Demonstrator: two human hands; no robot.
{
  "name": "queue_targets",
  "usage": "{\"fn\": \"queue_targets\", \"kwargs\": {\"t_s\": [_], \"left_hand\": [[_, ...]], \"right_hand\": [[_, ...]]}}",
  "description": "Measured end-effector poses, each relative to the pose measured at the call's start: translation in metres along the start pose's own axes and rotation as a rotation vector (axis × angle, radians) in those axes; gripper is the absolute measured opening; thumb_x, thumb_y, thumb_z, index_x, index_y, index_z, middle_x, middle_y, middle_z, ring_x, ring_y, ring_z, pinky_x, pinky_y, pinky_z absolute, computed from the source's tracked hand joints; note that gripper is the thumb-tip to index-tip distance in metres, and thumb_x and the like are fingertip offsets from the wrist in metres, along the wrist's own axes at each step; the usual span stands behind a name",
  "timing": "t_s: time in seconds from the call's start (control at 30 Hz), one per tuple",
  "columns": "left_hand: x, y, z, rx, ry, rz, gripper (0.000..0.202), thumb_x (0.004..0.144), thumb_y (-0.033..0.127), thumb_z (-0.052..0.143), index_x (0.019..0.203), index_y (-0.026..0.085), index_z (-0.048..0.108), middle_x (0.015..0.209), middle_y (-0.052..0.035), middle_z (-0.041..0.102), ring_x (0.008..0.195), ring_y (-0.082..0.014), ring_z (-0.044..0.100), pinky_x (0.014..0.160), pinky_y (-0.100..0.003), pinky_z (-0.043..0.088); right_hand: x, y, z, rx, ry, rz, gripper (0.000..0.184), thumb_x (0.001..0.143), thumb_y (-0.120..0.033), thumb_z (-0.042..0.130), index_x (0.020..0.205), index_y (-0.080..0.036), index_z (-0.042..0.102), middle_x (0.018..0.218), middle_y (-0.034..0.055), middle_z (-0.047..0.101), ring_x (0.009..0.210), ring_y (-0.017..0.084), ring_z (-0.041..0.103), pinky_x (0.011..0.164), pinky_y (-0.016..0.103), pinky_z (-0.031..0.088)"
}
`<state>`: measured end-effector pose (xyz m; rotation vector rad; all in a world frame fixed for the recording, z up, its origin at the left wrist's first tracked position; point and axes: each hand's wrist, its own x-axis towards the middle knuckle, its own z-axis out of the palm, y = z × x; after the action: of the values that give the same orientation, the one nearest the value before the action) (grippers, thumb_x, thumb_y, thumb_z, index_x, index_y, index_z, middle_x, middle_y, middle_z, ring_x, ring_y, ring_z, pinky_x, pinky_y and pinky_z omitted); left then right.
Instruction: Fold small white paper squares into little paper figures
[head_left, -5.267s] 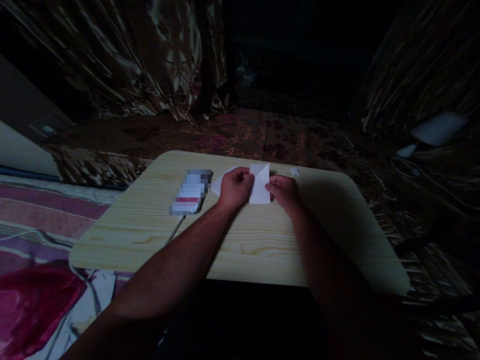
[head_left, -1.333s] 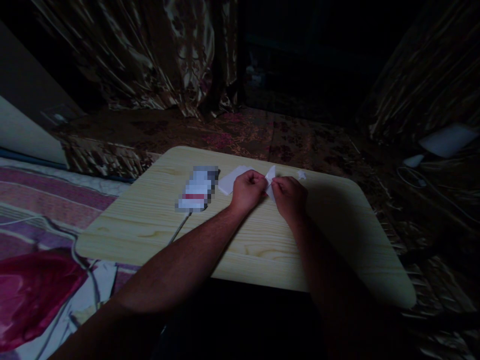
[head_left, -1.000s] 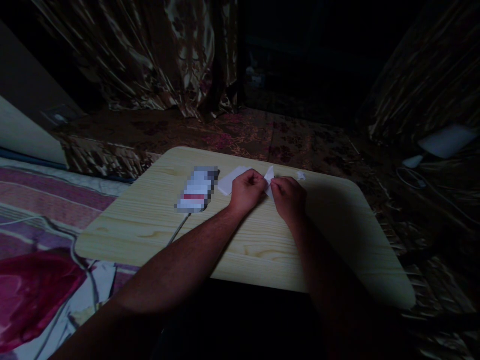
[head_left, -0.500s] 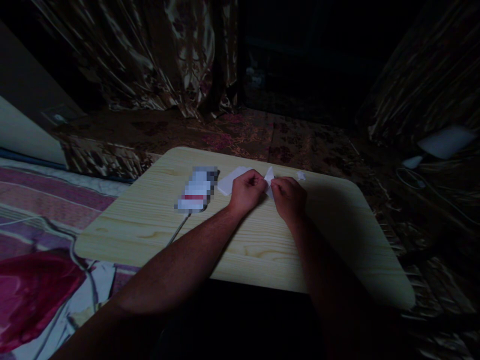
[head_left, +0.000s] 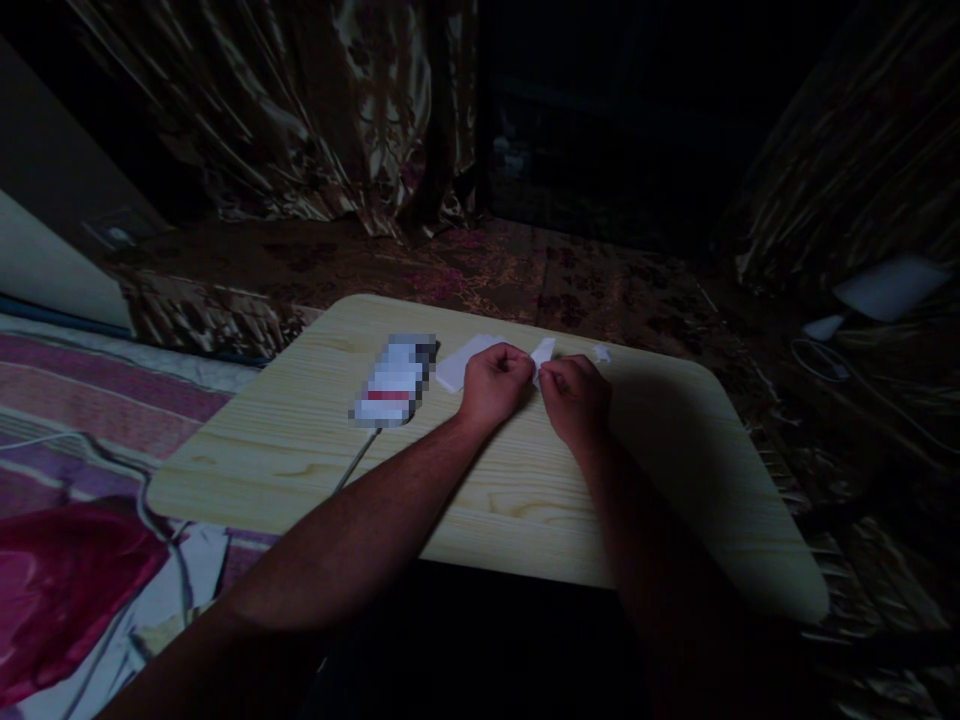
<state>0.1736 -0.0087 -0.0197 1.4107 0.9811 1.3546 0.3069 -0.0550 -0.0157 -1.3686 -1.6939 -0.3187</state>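
Both my hands meet at the far middle of a small light wooden table (head_left: 525,500). My left hand (head_left: 491,385) and my right hand (head_left: 576,398) are closed in pinches on a small folded white paper (head_left: 541,352), whose tip sticks up between them. A second white sheet (head_left: 457,362) lies flat on the table just left of my left hand, partly hidden by it. A tiny white paper scrap (head_left: 601,353) lies just right of my right hand.
A phone with a blurred screen (head_left: 394,382) lies on the table's left part, with a cable (head_left: 356,462) running off the near edge. Patterned brown fabric surrounds the table. A striped and red cloth (head_left: 67,560) lies at the left. A white object (head_left: 889,285) rests at far right.
Five seconds ago the paper was a larger flat piece under my hands; now it is folded much smaller and pinched between my fingertips. In the last second my hands barely shifted.
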Motion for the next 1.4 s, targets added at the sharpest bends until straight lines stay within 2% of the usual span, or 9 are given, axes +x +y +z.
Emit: {"fn": "queue_targets", "kwargs": {"t_s": [0.2, 0.67, 0.9, 1.0, 1.07, 1.2, 1.27, 1.4], "left_hand": [[-0.001, 0.007, 0.003, -0.188, -0.02, -0.125, 0.018, 0.066, 0.03, 0.072, 0.072, 0.014, 0.068, 0.06, -0.0006, 0.066, 0.053, -0.0113, 0.058, 0.054, -0.022, 0.046], [0.0, 0.009, 0.004, -0.404, -0.025, -0.224, 0.027, 0.059, 0.029, 0.082, 0.072, 0.011, 0.066, 0.06, -0.003, 0.067, 0.051, -0.0117, 0.06, 0.054, -0.024, 0.05], [0.001, 0.009, 0.003, -0.457, -0.022, -0.263, 0.028, 0.057, 0.027, 0.082, 0.073, 0.013, 0.065, 0.064, -0.0014, 0.066, 0.054, -0.0104, 0.059, 0.055, -0.024, 0.05], [0.004, 0.006, 0.003, -0.417, 0.001, -0.219, 0.025, 0.061, 0.029, 0.08, 0.073, 0.014, 0.064, 0.065, -0.0002, 0.065, 0.055, -0.0103, 0.057, 0.055, -0.024, 0.049], [0.006, 0.002, 0.002, -0.338, 0.018, -0.147, 0.022, 0.065, 0.03, 0.077, 0.075, 0.015, 0.065, 0.065, 0.0, 0.064, 0.054, -0.0097, 0.056, 0.055, -0.023, 0.046], [0.009, -0.004, -0.002, -0.1, 0.04, 0.033, 0.016, 0.073, 0.031, 0.071, 0.078, 0.016, 0.066, 0.07, -0.0012, 0.066, 0.061, -0.0116, 0.057, 0.059, -0.024, 0.046], [0.008, -0.004, -0.004, 0.04, 0.039, 0.13, 0.015, 0.077, 0.031, 0.067, 0.08, 0.017, 0.067, 0.075, -0.0022, 0.068, 0.067, -0.0133, 0.059, 0.064, -0.026, 0.047], [0.002, 0.002, -0.006, 0.226, -0.006, 0.251, 0.016, 0.082, 0.033, 0.062, 0.084, 0.018, 0.068, 0.08, -0.0025, 0.07, 0.074, -0.0154, 0.062, 0.072, -0.028, 0.048]], "right_hand": [[0.0, 0.001, 0.002, 0.018, 0.034, -0.027, 0.013, 0.088, -0.022, 0.056, 0.08, -0.021, 0.066, 0.079, 0.0029, 0.066, 0.069, 0.014, 0.06, 0.068, 0.026, 0.048], [-0.002, 0.0, 0.004, 0.15, 0.044, -0.061, 0.01, 0.083, -0.021, 0.06, 0.087, -0.021, 0.069, 0.085, 0.0044, 0.068, 0.078, 0.016, 0.065, 0.072, 0.028, 0.054], [-0.002, 0.002, 0.004, 0.186, -0.002, -0.105, 0.014, 0.082, -0.019, 0.06, 0.091, -0.022, 0.071, 0.088, 0.0054, 0.068, 0.081, 0.017, 0.064, 0.074, 0.03, 0.054], [-0.002, 0.0, 0.003, 0.236, -0.023, -0.134, 0.017, 0.081, -0.017, 0.059, 0.093, -0.021, 0.07, 0.092, 0.0061, 0.068, 0.084, 0.017, 0.065, 0.076, 0.03, 0.054], [-0.002, -0.001, 0.002, 0.258, -0.019, -0.124, 0.014, 0.082, -0.015, 0.058, 0.088, -0.021, 0.069, 0.091, 0.0053, 0.068, 0.082, 0.016, 0.064, 0.076, 0.029, 0.054], [0.001, -0.002, -0.002, 0.223, 0.107, -0.006, 0.01, 0.081, -0.015, 0.057, 0.075, -0.022, 0.06, 0.077, 0.0021, 0.062, 0.072, 0.015, 0.061, 0.066, 0.028, 0.053], [0.002, -0.002, -0.004, 0.209, 0.177, 0.031, 0.005, 0.081, -0.017, 0.059, 0.08, -0.022, 0.06, 0.08, 0.0022, 0.061, 0.07, 0.014, 0.059, 0.064, 0.028, 0.053], [0.003, -0.002, -0.002, 0.216, 0.198, -0.003, 0.015, 0.08, -0.018, 0.061, 0.095, -0.023, 0.065, 0.097, 0.0044, 0.062, 0.069, 0.012, 0.058, 0.063, 0.027, 0.054]]}}
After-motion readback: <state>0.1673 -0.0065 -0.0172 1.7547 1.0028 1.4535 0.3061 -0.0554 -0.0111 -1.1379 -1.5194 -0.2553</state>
